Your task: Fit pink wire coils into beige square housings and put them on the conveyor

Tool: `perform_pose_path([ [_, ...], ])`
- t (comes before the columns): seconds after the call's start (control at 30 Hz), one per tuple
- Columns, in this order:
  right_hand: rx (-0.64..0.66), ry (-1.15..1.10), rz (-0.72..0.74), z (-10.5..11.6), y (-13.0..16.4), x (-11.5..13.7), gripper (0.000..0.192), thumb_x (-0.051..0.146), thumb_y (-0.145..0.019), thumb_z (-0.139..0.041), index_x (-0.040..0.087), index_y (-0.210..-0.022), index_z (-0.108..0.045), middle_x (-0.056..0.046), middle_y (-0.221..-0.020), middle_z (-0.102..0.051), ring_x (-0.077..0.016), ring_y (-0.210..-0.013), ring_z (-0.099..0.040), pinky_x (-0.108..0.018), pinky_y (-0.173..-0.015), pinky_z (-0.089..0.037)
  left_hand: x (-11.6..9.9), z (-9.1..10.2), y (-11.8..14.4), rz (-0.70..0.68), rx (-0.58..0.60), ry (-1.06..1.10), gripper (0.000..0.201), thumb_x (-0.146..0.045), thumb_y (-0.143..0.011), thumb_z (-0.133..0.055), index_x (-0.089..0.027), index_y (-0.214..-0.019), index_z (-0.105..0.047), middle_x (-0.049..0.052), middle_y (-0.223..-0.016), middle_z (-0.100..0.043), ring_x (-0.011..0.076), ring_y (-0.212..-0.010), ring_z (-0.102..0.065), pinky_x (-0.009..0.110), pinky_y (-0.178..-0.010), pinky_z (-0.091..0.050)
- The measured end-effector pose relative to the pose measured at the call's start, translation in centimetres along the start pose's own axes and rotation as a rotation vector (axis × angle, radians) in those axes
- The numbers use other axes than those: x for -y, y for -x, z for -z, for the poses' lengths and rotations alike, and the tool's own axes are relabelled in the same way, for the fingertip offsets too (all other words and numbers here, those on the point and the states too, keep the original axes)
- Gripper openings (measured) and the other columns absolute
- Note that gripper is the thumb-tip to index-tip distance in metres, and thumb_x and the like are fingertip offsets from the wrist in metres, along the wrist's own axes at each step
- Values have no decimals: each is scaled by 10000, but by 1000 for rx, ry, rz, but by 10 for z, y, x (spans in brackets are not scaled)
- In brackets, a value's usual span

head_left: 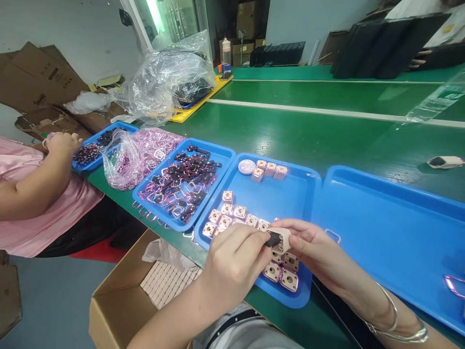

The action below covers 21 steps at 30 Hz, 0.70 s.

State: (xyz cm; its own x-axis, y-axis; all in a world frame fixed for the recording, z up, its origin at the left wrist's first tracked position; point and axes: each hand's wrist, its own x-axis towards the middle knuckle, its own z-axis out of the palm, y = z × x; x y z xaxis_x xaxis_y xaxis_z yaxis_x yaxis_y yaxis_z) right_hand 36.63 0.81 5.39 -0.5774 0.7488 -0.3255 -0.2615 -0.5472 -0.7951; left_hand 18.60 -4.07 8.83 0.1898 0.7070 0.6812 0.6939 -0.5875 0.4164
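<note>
Over the middle blue tray (298, 186), my right hand (319, 247) grips a small beige block-shaped housing (285, 242) between thumb and fingers. The fingers of my left hand (232, 257) pinch a small black part (273, 239), which is held against the open face of the housing. How deep it sits inside cannot be seen. Beneath both hands, beige blocks with pink metallic sides (289, 279) stand in rows, partly hidden by my fingers. At the tray's far side are several more blocks (270, 169) and a round whitish object (247, 167).
Left of it, another blue tray (227, 154) holds black parts and pink metal frames; a plastic bag of frames (156, 145) lies beyond. A blue tray (381, 213) is at right. Below stands a cardboard box (116, 281). A co-worker's arm (47, 179) is at far left.
</note>
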Motion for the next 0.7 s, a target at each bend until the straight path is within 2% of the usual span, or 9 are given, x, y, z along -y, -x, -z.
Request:
perform_pose_path([
  [0.37,-18,185,111,3,1,4,235,331,-753,-770,254,-975,-756,-37,-898,-745,-188,-806,-660,-289,-748,-509,-2,-7,1,-59,-19,-52,132,-1,-793,-583,-91,-882,-617,82,-741,-673,171,-667,-623,280,-588,-514],
  [0.47,-41,221,117,7,1,6,241,322,-741,-781,262,-974,-759,-37,-906,-750,-186,-798,-657,-286,-738,-508,0,-4,-2,-94,56,-51,99,-30,-838,-560,-95,-890,-612,81,-763,-676,167,-672,-624,280,-589,-519],
  [0.6,-55,240,90,13,-1,8,281,379,-718,-788,243,-962,-759,-60,-901,-750,-208,-788,-652,-308,-712,-512,3,7,-8,-78,264,19,158,-105,-913,-499,-93,-1023,-612,86,-865,-688,166,-773,-656,274,-648,-547],
  [0.63,-59,236,85,14,-2,9,288,389,-714,-789,240,-959,-758,-63,-904,-749,-211,-792,-652,-311,-714,-511,3,7,-9,-81,263,32,165,-107,-918,-492,-94,-1026,-616,84,-867,-689,164,-774,-658,270,-646,-546],
  [0.7,-57,204,73,13,-2,8,306,404,-702,-795,238,-956,-756,-66,-913,-750,-218,-810,-653,-316,-731,-508,4,5,-9,-98,190,48,157,-90,-912,-493,-94,-988,-630,80,-844,-691,158,-750,-654,262,-628,-536],
])
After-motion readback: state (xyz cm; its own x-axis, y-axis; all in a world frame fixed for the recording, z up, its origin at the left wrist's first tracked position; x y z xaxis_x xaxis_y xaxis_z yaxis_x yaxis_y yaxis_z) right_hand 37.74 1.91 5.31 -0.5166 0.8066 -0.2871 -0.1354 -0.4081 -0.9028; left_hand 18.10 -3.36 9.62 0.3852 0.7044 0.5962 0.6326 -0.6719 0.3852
